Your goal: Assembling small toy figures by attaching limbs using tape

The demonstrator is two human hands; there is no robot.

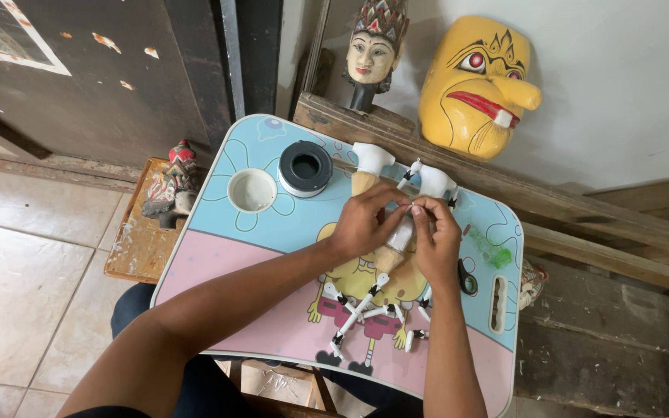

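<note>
A white unpainted wooden puppet (430,183) lies on a small lap table (226,255) printed with a cartoon in blue and pink. My left hand (363,222) and my right hand (436,240) meet over its body, fingertips pinching something small between them near the puppet's neck. A second white puppet piece with a bare wooden base (368,164) lies just behind my left hand. Thin white jointed puppet arms (361,308) with black tips lie spread on the table below my hands.
A black-and-white round container (305,168) and a white cup set in the table's holder (252,190) sit at the far left. A yellow mask (479,80) and a painted puppet head (373,48) lean on a wooden ledge behind. A painted figure (173,186) rests on a board at left.
</note>
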